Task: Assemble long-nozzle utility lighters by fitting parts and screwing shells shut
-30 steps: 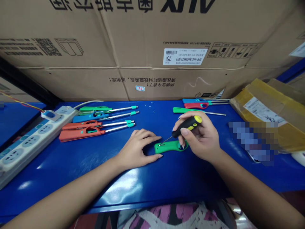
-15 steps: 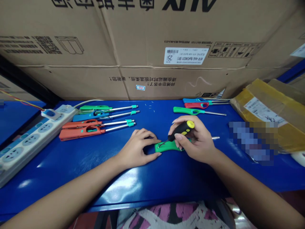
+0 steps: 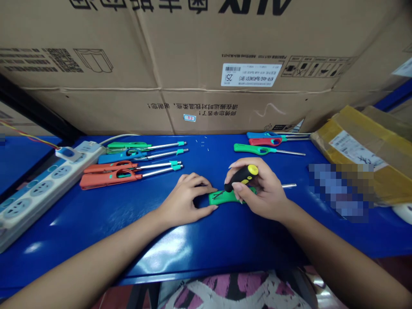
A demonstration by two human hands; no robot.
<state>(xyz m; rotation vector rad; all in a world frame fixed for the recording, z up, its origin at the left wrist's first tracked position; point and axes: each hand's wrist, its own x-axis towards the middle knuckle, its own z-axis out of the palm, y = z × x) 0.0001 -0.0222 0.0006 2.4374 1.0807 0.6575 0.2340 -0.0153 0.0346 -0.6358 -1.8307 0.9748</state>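
Note:
A green long-necked lighter (image 3: 230, 196) lies flat on the blue tabletop (image 3: 193, 249), its metal tube pointing right. My left hand (image 3: 189, 198) grips the handle's left end between thumb and fingers. In my right hand (image 3: 262, 189) is a screwdriver (image 3: 240, 177) with a black and yellow handle, closed in the fingers and tilted. Its thin shaft slants down to the left, the tip at the lighter's left end. My right hand hides the lighter's trigger part.
Orange lighters (image 3: 109, 178), a blue lighter (image 3: 122, 156) and green ones lie left, beside a white power strip (image 3: 41, 189). Back right are another green lighter (image 3: 251, 149) and a red lighter (image 3: 264, 141), near a yellow-taped carton (image 3: 360, 150). A large cardboard box (image 3: 193, 51) stands behind.
My right hand and the screwdriver have shifted slightly left, and the shaft's tip sits at nearly the same place. My left hand and the lighter stay where they were.

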